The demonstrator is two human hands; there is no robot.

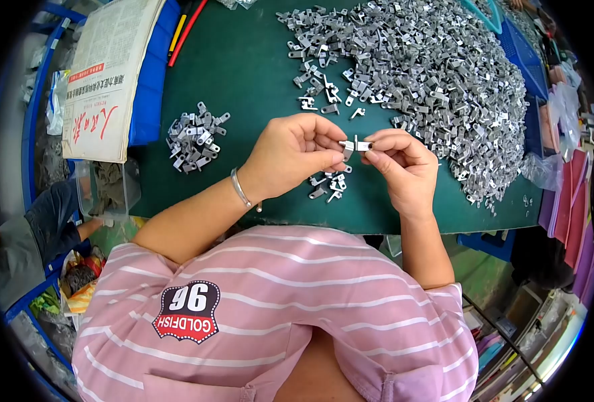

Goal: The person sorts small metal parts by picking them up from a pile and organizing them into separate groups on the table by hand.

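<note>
Head view: our left hand (295, 153) and right hand (399, 163) meet above the green tabletop (243, 74), each with fingertips pinched shut on a small metal piece (354, 145) held between them. A few loose pieces (329, 185) lie just below. We note a large heap of metal parts (431, 74) on the right, a small pile (194, 138) on the left, and a newspaper (106, 77) beyond it.
</note>
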